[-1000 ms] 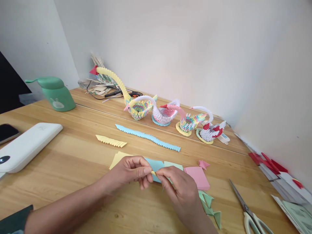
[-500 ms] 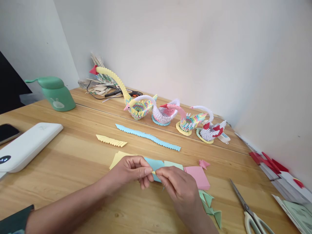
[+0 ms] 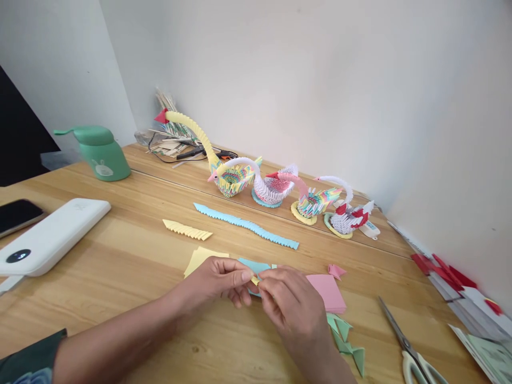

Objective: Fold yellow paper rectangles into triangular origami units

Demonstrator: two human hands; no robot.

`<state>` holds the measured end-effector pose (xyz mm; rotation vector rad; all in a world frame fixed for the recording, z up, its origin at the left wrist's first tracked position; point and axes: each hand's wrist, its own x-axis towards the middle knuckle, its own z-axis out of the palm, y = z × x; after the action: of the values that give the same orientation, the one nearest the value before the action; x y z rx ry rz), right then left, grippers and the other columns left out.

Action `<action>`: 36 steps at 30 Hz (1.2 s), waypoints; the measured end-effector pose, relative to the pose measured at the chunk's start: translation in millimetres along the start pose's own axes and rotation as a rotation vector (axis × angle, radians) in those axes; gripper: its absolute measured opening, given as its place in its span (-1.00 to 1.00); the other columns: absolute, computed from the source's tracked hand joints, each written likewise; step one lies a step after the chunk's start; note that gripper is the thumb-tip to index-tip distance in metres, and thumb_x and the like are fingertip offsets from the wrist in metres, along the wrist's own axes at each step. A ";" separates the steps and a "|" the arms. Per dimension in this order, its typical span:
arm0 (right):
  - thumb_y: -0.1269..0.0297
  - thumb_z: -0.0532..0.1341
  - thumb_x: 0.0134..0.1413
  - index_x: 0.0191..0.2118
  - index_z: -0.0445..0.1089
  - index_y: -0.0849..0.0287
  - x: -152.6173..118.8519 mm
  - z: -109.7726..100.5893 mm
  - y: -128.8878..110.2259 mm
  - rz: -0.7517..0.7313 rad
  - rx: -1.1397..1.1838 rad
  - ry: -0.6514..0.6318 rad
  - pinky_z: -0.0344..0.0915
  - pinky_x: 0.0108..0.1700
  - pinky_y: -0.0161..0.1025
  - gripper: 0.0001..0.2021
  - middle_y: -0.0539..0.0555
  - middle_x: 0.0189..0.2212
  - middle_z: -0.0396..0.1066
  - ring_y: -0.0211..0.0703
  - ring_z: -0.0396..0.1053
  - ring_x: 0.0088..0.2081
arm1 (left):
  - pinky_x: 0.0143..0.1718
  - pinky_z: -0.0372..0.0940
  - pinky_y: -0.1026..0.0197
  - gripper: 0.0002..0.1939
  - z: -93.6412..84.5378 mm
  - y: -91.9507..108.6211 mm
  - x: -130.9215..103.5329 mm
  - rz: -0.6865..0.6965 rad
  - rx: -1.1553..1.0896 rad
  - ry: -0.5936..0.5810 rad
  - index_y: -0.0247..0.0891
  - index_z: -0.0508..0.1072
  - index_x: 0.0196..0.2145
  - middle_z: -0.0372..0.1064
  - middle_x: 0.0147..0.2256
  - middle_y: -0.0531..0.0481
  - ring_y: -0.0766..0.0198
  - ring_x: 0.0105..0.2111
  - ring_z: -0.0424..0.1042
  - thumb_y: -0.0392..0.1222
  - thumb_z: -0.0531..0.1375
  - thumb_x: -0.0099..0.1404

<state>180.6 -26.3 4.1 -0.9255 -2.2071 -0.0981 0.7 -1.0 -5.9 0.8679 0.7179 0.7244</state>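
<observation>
Between the fingertips of both hands is a small folded piece of yellow paper (image 3: 255, 280), mostly covered by the fingers. My left hand (image 3: 226, 278) pinches its left end with thumb and forefinger, while my right hand (image 3: 294, 301) grips the other end. Below and behind the hands lie paper stacks: yellow (image 3: 199, 260), blue (image 3: 255, 264) and pink (image 3: 327, 293). Beyond them rest a short yellow strip of interlocked folded pieces (image 3: 187, 230) and a longer blue strip (image 3: 246, 224). Green folded pieces (image 3: 347, 341) are beside my right hand, with a pink folded piece (image 3: 336, 271) farther back.
Several paper swans (image 3: 272, 188) stand in a row along the wall. Scissors (image 3: 406, 341) lie at the right, near red and white paper (image 3: 460, 290). On the left are a green bottle (image 3: 102, 154), a white power bank (image 3: 56, 234) and a phone (image 3: 18, 217).
The view has shifted slightly to the left. Both hands keep hold of the yellow paper piece, and my right hand's fingers have shifted a little around it.
</observation>
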 end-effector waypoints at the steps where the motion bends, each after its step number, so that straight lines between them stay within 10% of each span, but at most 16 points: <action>1: 0.57 0.16 0.06 -0.32 0.33 0.16 0.0 -0.6 0.5 -0.002 -0.011 -0.002 0.31 -0.17 -0.15 -0.85 0.08 -0.37 0.48 -0.18 0.40 -0.33 | -0.47 0.28 0.34 -0.72 0.5 0.7 -0.5 -0.013 -0.012 0.010 -0.36 0.53 -0.42 0.48 -0.54 -0.02 0.34 -0.51 0.43 -0.05 0.31 0.07; 16: 0.54 0.11 0.08 -0.31 0.36 0.15 0.7 -5.1 0.0 0.019 0.000 0.025 0.33 -0.25 -0.18 -0.84 0.08 -0.40 0.49 -0.15 0.43 -0.36 | -0.51 0.29 0.33 -0.73 -1.1 6.7 -3.7 -0.031 0.041 -0.024 -0.36 0.52 -0.43 0.53 -0.38 -0.14 0.28 -0.48 0.47 -0.05 0.28 0.10; 26: 0.38 0.11 0.05 -0.43 0.31 0.08 -2.3 -5.0 2.1 0.440 0.282 0.018 0.39 -0.34 -0.28 -0.91 0.03 -0.39 0.50 -0.13 0.47 -0.38 | -0.31 0.25 0.21 -0.78 -42.0 88.3 -30.1 0.404 1.354 0.413 -0.21 0.54 -0.31 0.51 -0.27 -0.03 0.13 -0.28 0.43 -0.12 0.12 0.24; 36: 0.40 0.10 0.10 -0.39 0.33 0.09 -9.3 1.0 1.8 0.450 0.312 -0.042 0.32 -0.45 -0.38 -0.89 -0.05 -0.51 0.48 -0.21 0.46 -0.42 | -0.15 0.21 0.08 -0.77 -92.6 62.6 1.2 0.321 1.827 0.249 -0.27 0.46 -0.17 0.39 -0.20 -0.18 0.02 -0.15 0.34 -0.28 0.14 0.20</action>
<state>185.5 -30.1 -3.1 -1.2194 -1.9241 0.4664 -88.1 65.8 5.1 2.6068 1.4763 0.2687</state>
